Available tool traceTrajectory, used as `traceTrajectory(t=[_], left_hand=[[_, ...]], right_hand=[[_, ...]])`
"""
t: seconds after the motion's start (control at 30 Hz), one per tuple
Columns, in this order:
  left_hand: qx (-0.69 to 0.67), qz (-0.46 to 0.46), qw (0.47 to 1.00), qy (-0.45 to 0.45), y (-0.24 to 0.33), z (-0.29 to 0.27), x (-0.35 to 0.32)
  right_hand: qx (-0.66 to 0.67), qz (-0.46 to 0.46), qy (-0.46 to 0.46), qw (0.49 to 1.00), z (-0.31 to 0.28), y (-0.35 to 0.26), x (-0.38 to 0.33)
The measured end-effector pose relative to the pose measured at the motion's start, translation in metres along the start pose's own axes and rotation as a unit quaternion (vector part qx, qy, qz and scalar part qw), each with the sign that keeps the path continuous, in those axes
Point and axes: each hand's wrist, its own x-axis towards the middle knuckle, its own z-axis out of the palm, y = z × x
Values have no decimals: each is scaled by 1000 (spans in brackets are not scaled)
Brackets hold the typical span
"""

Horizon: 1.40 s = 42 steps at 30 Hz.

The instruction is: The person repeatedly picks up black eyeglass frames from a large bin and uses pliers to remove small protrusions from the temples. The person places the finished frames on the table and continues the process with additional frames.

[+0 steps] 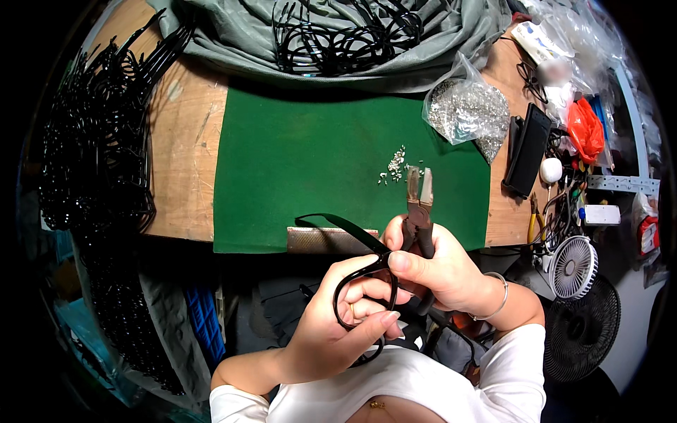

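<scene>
Black frame [383, 262]: in front of your chest at the near edge of the table, its rounded loop toward you and its flat strip [347, 227] reaching up and left over the mat's edge
Left hand [328, 324]: your fingers are closed on the frame, some of them passing through the loop
Right hand [444, 275]: you have it clamped around the pliers [419, 213], with your thumb at the frame's corner
Pliers' jaws: apart, pointing away from you over the mat
Green mat [303, 155]: under the pliers' tips, with small silvery bits [396, 163] scattered just beyond them
Clear bag [469, 109]: at the mat's far right, full of similar bits
Phone [530, 151]: on the wood to your right, tilted
White fan [573, 268]: farther right, near a tangle of cables
Black pile [99, 134]: heaped along your left
Grey cloth [226, 42]: across the far side, more black pieces [338, 42] lying on it
</scene>
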Motion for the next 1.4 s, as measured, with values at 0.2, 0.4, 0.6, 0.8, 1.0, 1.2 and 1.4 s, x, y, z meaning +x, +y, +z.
traceTrajectory(t=[0.2,0.4,0.6,0.8,1.0,1.2,1.4], left_hand=[[-32,-15,999,-13,4,-1,-2],[-20,-82,996,-35,18,-11,-11],[-35,-86,995,-32,13,-8,-10],[-5,-91,996,-24,10,-10,-11],[17,-81,997,-7,4,-1,-10],[4,-85,996,-14,7,0,-6],[-10,-99,995,-18,16,3,2]], right_hand=[[-9,22,-41,999,-9,-4,-1],[-411,-4,-5,912,-34,-25,-24],[-455,121,-173,865,-21,-37,-23],[-495,104,-176,845,-16,-43,-17],[-648,-22,-77,757,-17,-26,-22],[-525,155,-178,818,-25,-57,-15],[-502,-97,117,851,-68,-17,-5]])
